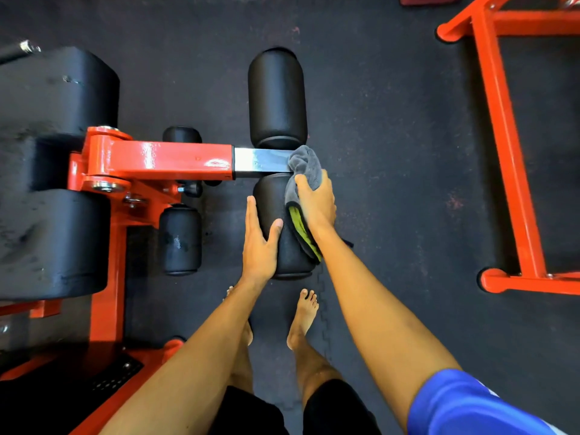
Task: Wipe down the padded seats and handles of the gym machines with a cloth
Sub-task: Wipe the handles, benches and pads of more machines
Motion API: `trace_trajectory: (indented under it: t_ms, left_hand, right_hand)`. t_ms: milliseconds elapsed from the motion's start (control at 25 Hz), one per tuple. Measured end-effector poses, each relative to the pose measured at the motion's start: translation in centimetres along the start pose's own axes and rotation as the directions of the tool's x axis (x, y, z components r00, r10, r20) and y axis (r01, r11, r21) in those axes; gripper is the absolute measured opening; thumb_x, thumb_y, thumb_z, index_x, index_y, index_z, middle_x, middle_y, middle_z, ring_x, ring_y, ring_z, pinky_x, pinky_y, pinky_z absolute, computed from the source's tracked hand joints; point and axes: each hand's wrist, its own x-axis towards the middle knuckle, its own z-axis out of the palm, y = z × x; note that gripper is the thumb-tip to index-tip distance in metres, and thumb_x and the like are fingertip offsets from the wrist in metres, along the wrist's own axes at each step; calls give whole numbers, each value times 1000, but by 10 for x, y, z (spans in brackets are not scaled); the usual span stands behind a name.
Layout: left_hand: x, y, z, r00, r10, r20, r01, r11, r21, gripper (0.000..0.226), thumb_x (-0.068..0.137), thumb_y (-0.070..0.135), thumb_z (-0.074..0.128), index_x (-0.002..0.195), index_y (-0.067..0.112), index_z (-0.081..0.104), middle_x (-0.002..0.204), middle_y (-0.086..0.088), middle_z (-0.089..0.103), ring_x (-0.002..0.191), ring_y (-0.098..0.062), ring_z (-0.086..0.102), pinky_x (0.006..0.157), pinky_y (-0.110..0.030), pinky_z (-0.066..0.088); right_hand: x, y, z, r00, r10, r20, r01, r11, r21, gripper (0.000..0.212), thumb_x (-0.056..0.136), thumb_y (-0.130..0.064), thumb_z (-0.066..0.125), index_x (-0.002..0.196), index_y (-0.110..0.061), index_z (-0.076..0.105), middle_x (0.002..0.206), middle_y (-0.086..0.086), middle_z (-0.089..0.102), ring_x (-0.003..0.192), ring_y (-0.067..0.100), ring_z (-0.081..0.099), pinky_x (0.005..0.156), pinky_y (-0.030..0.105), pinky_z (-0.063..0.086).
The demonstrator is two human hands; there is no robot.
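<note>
**Cloth on the near roller pad**

I see the grey cloth (306,171) bunched under my right hand (317,199), on the upper right side of the near roller pad (282,246). The hand is cupped over the cloth, thumb pressed flat on it, fingers curving down out of sight around the pad's right flank. A fold hangs below the wrist and shows a green underside.

Just left of that grip, my left hand (259,240) lies spread against the same pad, fingers straight along its left side and the thumb across the top.

Just beyond the grip the cloth's top edge touches the steel bar (260,161), which runs left into an orange arm (169,160). Past the bar sits the far roller pad (277,98). Well left of the grip are two small rollers (180,240) and large black pads (53,243). Well right stands an orange frame (502,120). Bare feet (303,318) stand on the dark floor (392,152) nearer me.
</note>
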Motion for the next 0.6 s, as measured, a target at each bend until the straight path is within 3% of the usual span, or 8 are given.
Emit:
trace_trajectory:
  t_ms: [80, 160, 200, 240, 320, 440, 520, 600]
  left_hand:
    - [1, -4, 0, 1000, 13, 14, -13, 1000, -15, 72, 106, 35, 47, 164, 25, 5, 170, 16, 3, 152, 7, 4, 124, -20, 11]
    - [1, -5, -1, 1000, 17, 19, -16, 1000, -24, 70, 108, 32, 46, 164, 25, 5, 170, 16, 2, 151, 9, 3, 125, -23, 11]
    - [2, -4, -1, 1000, 9, 25, -9, 1000, -21, 69, 108, 33, 46, 164, 25, 5, 170, 16, 3, 151, 11, 4, 124, -20, 11]
    - [2, -3, -1, 1000, 2, 25, -2, 1000, -23, 70, 108, 35, 46, 164, 25, 5, 170, 16, 3, 150, 11, 5, 122, -17, 11]
    - [1, -1, -2, 1000, 4, 9, -4, 1000, -26, 73, 106, 40, 48, 164, 26, 6, 170, 16, 5, 152, 8, 6, 120, -14, 11]
    - [1, 7, 0, 1000, -20, 4, 20, 1000, -12, 74, 106, 40, 49, 164, 26, 6, 170, 16, 6, 153, 3, 8, 123, -23, 13]
    - [0, 15, 0, 996, -84, -18, 84, 996, 6, 73, 106, 41, 47, 164, 29, 5, 170, 17, 6, 153, 1, 10, 124, -30, 16]
    - [2, 24, 4, 986, -160, -51, 163, 986, 45, 71, 105, 47, 43, 163, 33, 5, 169, 18, 7, 154, -3, 13, 122, -37, 20]
  right_hand:
    - [-14, 5, 1, 935, -354, -16, 346, 920, -184, 45, 94, -43, 58, 137, -30, 54, 144, -9, 49, 126, 27, 54, 102, 43, 43]
    - [-7, 18, -2, 781, -617, 97, 614, 731, -296, 48, 88, -38, 60, 135, -28, 60, 145, -7, 50, 132, 24, 49, 106, 43, 42]
    - [1, 19, -4, 774, -621, 124, 628, 729, -271, 48, 86, -37, 61, 133, -29, 61, 143, -8, 51, 132, 23, 49, 107, 44, 43]
    - [4, 17, -5, 823, -554, 126, 568, 795, -213, 45, 86, -38, 61, 131, -31, 60, 141, -11, 52, 128, 22, 52, 104, 45, 45]
    - [7, 14, -2, 955, -284, 81, 287, 958, -25, 45, 87, -45, 59, 130, -34, 55, 137, -13, 54, 121, 23, 56, 101, 48, 47]
    - [15, 10, -4, 998, 37, 54, -45, 987, 156, 64, 82, -61, 54, 141, -35, 49, 143, -4, 57, 130, 29, 54, 112, 48, 38]
    - [0, 15, -5, 999, 4, 48, -9, 995, 104, 64, 91, -57, 55, 149, -34, 42, 150, -7, 50, 134, 29, 51, 111, 45, 36]
    - [-29, 32, -11, 979, -195, 60, 192, 980, 57, 55, 97, -47, 55, 148, -40, 38, 154, -15, 40, 133, 20, 51, 109, 42, 42]
